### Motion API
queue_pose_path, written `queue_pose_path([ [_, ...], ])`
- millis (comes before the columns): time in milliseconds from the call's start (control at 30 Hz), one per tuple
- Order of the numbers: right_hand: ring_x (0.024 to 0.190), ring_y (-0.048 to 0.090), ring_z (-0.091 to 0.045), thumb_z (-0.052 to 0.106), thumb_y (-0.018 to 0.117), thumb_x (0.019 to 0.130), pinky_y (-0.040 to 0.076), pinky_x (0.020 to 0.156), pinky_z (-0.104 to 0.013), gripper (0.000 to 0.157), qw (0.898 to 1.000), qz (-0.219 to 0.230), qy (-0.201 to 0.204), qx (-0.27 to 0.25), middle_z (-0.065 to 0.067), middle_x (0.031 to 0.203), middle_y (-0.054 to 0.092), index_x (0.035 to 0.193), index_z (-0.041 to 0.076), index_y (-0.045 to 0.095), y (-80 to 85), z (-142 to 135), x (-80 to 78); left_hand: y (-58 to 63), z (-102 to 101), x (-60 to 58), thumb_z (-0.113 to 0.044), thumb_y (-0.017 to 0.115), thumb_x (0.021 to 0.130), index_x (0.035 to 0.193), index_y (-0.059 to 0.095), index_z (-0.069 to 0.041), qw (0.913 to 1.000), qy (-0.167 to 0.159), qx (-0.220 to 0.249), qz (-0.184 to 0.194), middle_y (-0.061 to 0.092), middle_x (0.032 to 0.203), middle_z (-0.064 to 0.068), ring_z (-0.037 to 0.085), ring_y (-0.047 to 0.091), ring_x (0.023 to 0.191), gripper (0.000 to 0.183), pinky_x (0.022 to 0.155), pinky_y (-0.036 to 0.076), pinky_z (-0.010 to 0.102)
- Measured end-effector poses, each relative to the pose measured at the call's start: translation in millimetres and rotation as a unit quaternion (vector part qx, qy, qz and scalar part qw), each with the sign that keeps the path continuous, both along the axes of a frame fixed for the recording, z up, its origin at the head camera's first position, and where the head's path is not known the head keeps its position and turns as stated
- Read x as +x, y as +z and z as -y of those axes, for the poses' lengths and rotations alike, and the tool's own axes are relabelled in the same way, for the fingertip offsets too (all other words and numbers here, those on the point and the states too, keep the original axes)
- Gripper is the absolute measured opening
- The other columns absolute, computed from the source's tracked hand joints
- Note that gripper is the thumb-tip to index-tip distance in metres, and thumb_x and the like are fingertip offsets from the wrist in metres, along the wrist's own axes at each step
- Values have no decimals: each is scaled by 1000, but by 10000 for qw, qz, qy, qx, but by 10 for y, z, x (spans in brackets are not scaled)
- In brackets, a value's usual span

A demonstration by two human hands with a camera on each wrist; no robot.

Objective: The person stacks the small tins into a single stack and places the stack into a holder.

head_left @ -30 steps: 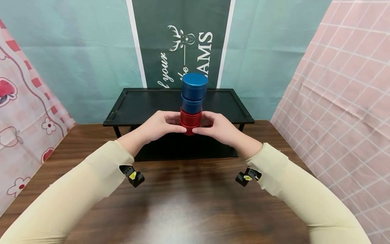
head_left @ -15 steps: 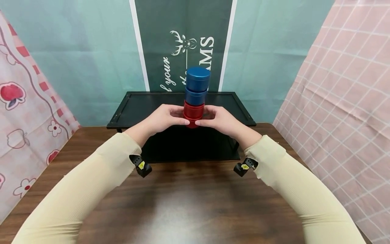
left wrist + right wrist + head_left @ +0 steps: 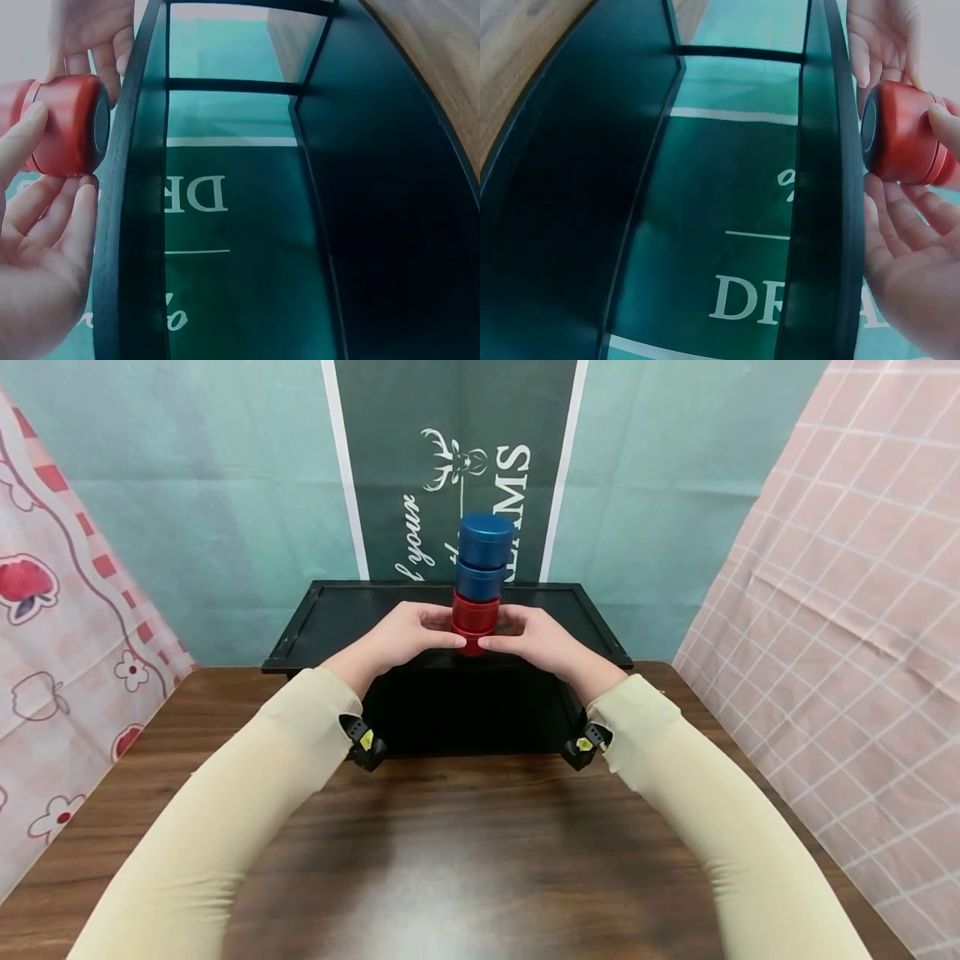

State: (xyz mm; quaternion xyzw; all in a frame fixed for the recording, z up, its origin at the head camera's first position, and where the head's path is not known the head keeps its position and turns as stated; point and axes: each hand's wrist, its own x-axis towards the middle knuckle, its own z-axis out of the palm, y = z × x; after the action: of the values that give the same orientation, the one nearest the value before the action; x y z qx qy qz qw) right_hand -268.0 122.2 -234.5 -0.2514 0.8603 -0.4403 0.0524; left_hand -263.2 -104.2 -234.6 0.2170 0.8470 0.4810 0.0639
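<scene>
A blue metal canister [image 3: 484, 545] stands upright on top of a red metal canister [image 3: 476, 612], making one stack. My left hand [image 3: 393, 639] and right hand [image 3: 540, 639] grip the red one from both sides, thumbs at the front and fingers curved behind it. Nothing touches the blue canister but the red one beneath. Both wrist views show the dark round base of the red canister [image 3: 67, 127] close to the edge of the black shelf's top board [image 3: 352, 622]. Whether base and board touch, I cannot tell.
The black two-level shelf stands at the back of the brown wooden table [image 3: 450, 852]. Behind it hangs a green cloth [image 3: 247, 510] with white lettering and a deer head. Pink patterned cloths [image 3: 832, 610] close off both sides.
Both hands have carried the stack upward and forward, toward the shelf's top board. The grip on the red canister looks the same. The head view has shifted slightly.
</scene>
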Motion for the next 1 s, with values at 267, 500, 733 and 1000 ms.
queue_pose_path([
  [267, 115, 52, -23, 32, 65, 88, 39, 98, -42, 55, 9999, -39, -83, 50, -9, 130, 54, 134, 8, 48, -66, 17, -114, -47, -20, -83, -32, 70, 84, 135, 50, -12, 9996, 263, -108, 83, 56, 129, 5, 20, 51, 118, 59, 103, 33, 44],
  [500, 115, 53, -23, 32, 65, 88, 39, 99, -42, 55, 9997, 17, -218, 52, -9, 130, 54, 133, 7, 49, -89, 23, -175, -52, -42, -156, -30, 69, 85, 134, 51, -10, 9992, 322, -220, 56, 57, 128, 7, 21, 51, 118, 56, 102, 34, 43],
  [733, 115, 52, -23, 31, 64, 88, 38, 98, -43, 53, 9997, -6, -230, 57, -9, 129, 55, 133, 7, 49, -111, 40, -192, -72, -49, -183, -30, 69, 84, 132, 53, -10, 9991, 351, -213, 47, 58, 126, 7, 21, 51, 117, 55, 102, 34, 43],
  [1000, 117, 50, -23, 32, 63, 89, 37, 99, -43, 55, 9997, 13, -225, 125, -9, 131, 53, 135, 7, 48, -135, 41, -197, -97, -54, -191, -29, 69, 85, 132, 53, -9, 9989, 401, -227, 101, 58, 126, 8, 21, 51, 116, 54, 101, 35, 43],
])
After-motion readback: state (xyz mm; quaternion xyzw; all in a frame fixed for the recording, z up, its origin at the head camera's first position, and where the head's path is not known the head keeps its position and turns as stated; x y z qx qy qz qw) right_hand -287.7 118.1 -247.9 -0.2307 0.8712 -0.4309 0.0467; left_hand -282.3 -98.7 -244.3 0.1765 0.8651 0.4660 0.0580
